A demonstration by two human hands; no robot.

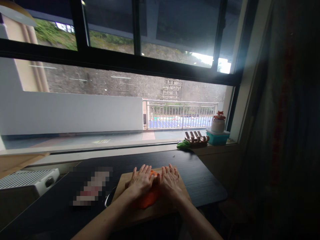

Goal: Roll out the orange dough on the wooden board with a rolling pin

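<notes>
A flat piece of orange dough [149,197] lies on a wooden board [184,190] at the near side of the dark table. My left hand [141,180] and my right hand [170,180] rest side by side over it, palms down, fingers stretched forward. Beside my left hand shows a small end of what looks like a wooden rolling pin [127,184]; the rest is hidden beneath my palms. A bit of the orange dough also appears between the two hands. Neither hand's fingers are wrapped round anything.
The black table [200,180] stands against a window. Left of the board lies a blurred-out item [92,186], and a metal rim [108,197] pokes from under the board. On the sill are a green cloth [183,145], a brown rack [196,138], a teal box [217,137] and a jar [218,125].
</notes>
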